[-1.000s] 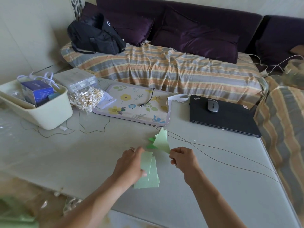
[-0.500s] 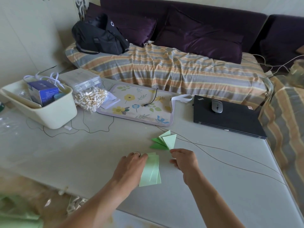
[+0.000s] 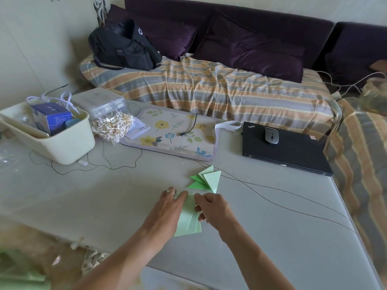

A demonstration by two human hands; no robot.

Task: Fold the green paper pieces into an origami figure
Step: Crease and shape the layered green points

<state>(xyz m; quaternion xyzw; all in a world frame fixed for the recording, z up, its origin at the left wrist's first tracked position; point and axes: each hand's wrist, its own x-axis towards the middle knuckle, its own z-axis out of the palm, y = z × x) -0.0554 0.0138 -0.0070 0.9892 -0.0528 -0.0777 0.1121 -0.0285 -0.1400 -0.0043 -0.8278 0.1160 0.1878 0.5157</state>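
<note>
A small stack of pale green paper pieces [image 3: 189, 223] lies on the grey table [image 3: 104, 195] near its front edge. My left hand [image 3: 167, 208] rests flat on the stack's left side, fingers straight. My right hand [image 3: 211, 208] sits on the stack's right side with its fingers curled at the paper's edge; what they pinch is hidden. Just beyond both hands lies a fan of folded green triangles [image 3: 206, 178], some pale and some bright green, touched by neither hand.
A thin black wire [image 3: 272, 199] crosses the table right of the papers. Farther back lie a floral mat [image 3: 167, 132], a shut black laptop [image 3: 289, 151] with a mouse [image 3: 271, 135], a cream bin [image 3: 52, 135] and a bag of cotton swabs [image 3: 113, 126]. A striped sofa stands behind.
My right hand let go of the folded triangles, which now lie on the table, and moved down onto the flat stack. My left hand stayed on the stack.
</note>
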